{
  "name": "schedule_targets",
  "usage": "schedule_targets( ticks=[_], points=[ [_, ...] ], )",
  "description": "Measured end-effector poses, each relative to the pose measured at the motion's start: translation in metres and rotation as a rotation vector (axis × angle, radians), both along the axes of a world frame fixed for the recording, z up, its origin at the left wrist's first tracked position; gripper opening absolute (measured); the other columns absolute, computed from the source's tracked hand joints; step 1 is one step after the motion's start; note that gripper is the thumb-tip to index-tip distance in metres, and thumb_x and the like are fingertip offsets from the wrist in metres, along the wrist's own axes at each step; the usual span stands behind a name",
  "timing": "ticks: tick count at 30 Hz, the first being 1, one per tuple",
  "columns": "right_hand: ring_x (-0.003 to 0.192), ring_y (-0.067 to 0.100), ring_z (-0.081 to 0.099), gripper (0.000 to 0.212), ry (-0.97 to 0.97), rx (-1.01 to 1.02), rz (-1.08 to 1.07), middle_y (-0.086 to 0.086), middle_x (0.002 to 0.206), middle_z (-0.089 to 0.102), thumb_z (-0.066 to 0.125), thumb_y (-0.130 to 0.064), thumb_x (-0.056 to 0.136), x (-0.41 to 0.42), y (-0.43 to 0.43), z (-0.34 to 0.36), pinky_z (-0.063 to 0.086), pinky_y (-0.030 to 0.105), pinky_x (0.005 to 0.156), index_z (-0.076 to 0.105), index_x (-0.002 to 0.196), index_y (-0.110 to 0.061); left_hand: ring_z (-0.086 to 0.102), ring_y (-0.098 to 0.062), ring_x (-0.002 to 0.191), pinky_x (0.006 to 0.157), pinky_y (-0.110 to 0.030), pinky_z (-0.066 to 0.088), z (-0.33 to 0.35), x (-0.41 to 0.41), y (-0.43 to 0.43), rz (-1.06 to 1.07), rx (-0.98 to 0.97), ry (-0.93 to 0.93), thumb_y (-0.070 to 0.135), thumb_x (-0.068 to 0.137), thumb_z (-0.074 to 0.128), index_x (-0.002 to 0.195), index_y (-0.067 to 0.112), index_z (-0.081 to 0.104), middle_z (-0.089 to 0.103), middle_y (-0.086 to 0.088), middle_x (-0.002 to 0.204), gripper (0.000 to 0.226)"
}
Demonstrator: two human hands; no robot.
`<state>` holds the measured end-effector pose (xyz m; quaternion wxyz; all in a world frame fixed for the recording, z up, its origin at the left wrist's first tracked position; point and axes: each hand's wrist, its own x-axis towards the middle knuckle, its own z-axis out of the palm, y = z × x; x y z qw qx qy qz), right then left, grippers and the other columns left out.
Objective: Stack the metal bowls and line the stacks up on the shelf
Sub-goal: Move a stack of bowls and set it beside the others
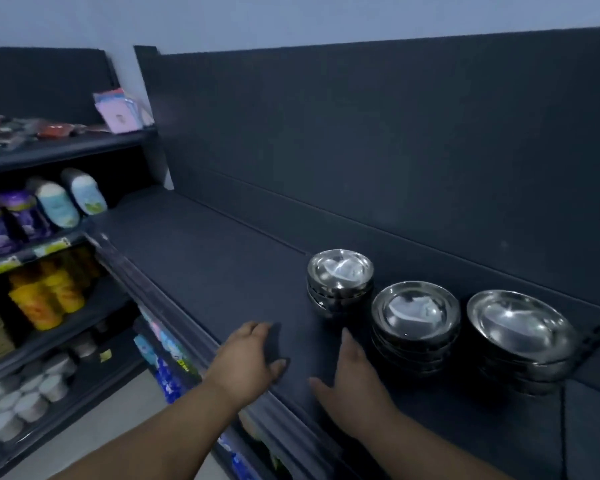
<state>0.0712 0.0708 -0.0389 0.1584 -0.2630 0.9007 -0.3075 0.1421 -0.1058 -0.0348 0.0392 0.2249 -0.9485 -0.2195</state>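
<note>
1. I'm seeing three stacks of metal bowls sitting in a row on the shelf (205, 258): left stack (340, 275), middle stack (415, 311), right stack (520, 327).
2. Left hand (246, 362) is reaching over the shelf's front edge, fingers spread and relaxed, holding nothing.
3. Right hand (354, 386) is sitting just beside the middle stack, fingers straight, gripping nothing; can't tell if it's touching the stack.

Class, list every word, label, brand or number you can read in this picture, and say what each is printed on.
No text here can be read.
Purple bottles: labels blurred, unreadable.
Pale blue bottles: labels blurred, unreadable.
Yellow shelf-edge tags: too small to read.
Pink packets: print blurred.
Metal bowls: no lettering visible.
</note>
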Motion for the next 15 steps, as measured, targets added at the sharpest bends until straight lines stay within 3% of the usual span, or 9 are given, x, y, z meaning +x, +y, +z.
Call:
schedule_targets(
  ticks=[4,8,10,13,15],
  points=[
    [0.147,0.019,0.021,0.107,-0.020,-0.055,-0.242,0.010,0.162,0.010,0.067,-0.042,0.085,-0.012,-0.031,-0.005,0.018,0.020,0.114,-0.008,0.153,-0.006,0.034,-0.014,0.138,0.113,-0.024,0.027,-0.008,-0.054,-0.038,-0.152,0.109,0.043,0.043,0.080,0.071,0.149,0.023,0.028,0.034,0.002,0.151,0.084],
    [0.144,0.019,0.030,0.116,-0.005,-0.122,-0.488,0.009,0.159,0.024,0.079,-0.033,0.074,-0.025,-0.057,-0.008,0.025,0.027,0.117,-0.003,0.153,-0.010,0.021,-0.011,0.144,0.113,-0.020,0.020,-0.003,-0.100,-0.064,-0.334,0.300,0.058,0.045,0.071,0.078,0.152,0.027,0.010,0.019,0.005,0.158,0.107],
    [0.134,0.018,0.045,0.108,-0.010,-0.186,-0.600,0.005,0.148,0.044,0.082,-0.025,0.069,-0.032,-0.065,-0.010,0.035,0.029,0.111,0.011,0.151,-0.018,0.024,-0.008,0.141,0.109,-0.018,0.022,0.002,-0.118,-0.071,-0.401,0.452,0.047,0.043,0.066,0.083,0.152,0.030,0.006,0.023,0.011,0.155,0.116],
    [0.121,0.015,0.056,0.104,-0.006,-0.244,-0.705,-0.003,0.133,0.058,0.082,-0.022,0.068,-0.039,-0.072,-0.012,0.043,0.029,0.105,0.017,0.149,-0.026,0.034,0.002,0.130,0.102,-0.016,0.029,0.001,-0.136,-0.076,-0.492,0.715,0.025,0.040,0.058,0.088,0.149,0.039,0.006,0.035,0.036,0.129,0.123],
    [0.116,0.012,0.058,0.103,-0.031,-0.275,-0.728,-0.006,0.127,0.061,0.082,-0.022,0.070,-0.042,-0.075,-0.011,0.044,0.025,0.102,0.017,0.149,-0.027,0.044,0.000,0.129,0.106,-0.023,0.036,-0.005,-0.143,-0.077,-0.559,0.828,-0.002,0.040,0.052,0.088,0.145,0.049,0.013,0.045,0.034,0.129,0.120]
  ],
)
